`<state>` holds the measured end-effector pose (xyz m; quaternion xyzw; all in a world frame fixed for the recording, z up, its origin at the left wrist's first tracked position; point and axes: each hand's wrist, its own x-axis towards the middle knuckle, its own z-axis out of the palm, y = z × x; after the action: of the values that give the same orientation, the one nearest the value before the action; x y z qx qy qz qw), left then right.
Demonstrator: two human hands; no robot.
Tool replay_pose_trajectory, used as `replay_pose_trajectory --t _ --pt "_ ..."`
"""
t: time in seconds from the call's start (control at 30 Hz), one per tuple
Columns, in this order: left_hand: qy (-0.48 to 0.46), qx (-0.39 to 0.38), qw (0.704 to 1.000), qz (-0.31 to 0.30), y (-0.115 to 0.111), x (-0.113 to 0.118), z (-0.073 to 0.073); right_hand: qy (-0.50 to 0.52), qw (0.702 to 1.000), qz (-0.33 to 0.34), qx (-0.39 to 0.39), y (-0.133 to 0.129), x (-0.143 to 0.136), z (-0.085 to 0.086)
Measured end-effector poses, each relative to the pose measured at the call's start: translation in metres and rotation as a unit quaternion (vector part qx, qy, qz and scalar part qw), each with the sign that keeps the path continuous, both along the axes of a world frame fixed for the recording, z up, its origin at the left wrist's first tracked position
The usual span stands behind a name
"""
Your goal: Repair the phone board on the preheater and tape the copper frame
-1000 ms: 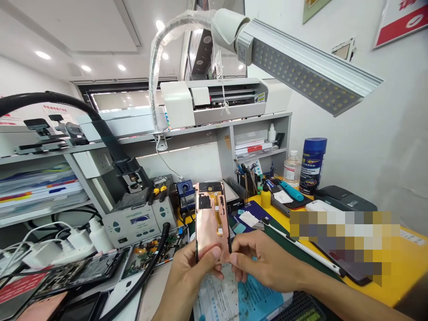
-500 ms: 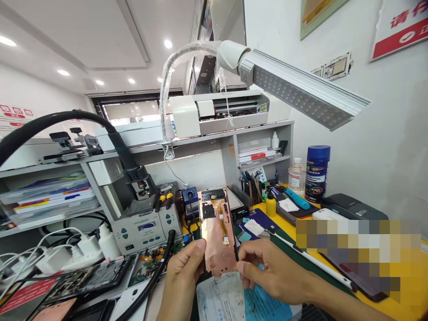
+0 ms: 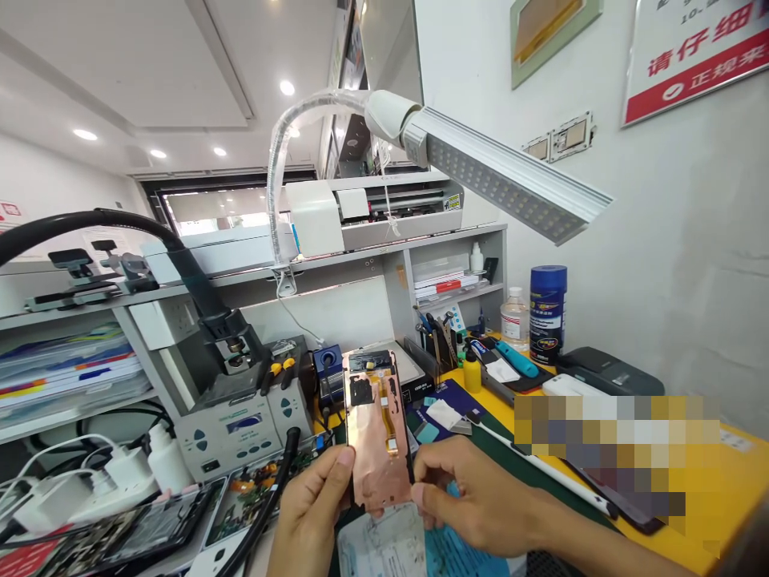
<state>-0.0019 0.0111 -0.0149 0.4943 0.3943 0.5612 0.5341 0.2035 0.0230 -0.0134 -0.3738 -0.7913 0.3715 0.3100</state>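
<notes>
A phone screen panel (image 3: 376, 433), its copper-coloured back facing me, is held upright above the mat. A gold flex cable runs down its right half, and a dark strip lies along its top. My left hand (image 3: 316, 501) grips the panel's lower left edge with the thumb on the front side. At the lower right corner, my right hand (image 3: 474, 497) pinches the edge between bent fingers and thumb. Beneath the panel lie a worn whitish sheet (image 3: 378, 545) and a blue sheet (image 3: 465, 553).
A grey rework station (image 3: 243, 433) and its black hose stand at the left, near circuit boards. A lamp (image 3: 510, 172) hangs overhead. On the right are a yellow bottle (image 3: 472, 373), a blue can (image 3: 547, 312) and a white stick (image 3: 558, 477).
The view has turned slightly to the right, so the surroundings appear shifted left. Both hands keep their grip on the panel.
</notes>
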Motion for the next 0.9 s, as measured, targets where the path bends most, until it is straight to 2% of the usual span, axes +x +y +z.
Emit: replay_pose_trajectory --t 0.2,0.33,0.5,0.7,0.9 --pt "-0.052 -0.011 0.995 0.085 0.000 0.000 0.008 -0.034 0.998 0.042 0.020 -0.006 0.002 0.004" --pt "-0.092 -0.009 0.985 0.146 0.002 -0.007 0.014 -0.058 0.995 0.033 0.068 -0.009 0.003 0.007" --pt "-0.081 -0.009 0.983 0.162 0.003 -0.013 0.016 -0.078 0.993 0.031 0.084 -0.010 0.003 0.008" --pt "-0.050 0.002 0.985 0.163 0.004 -0.020 0.009 -0.088 0.992 0.023 0.085 -0.011 0.003 0.007" --pt "-0.033 0.009 0.987 0.159 0.004 -0.022 0.007 -0.079 0.993 0.044 0.075 -0.009 0.003 0.007"
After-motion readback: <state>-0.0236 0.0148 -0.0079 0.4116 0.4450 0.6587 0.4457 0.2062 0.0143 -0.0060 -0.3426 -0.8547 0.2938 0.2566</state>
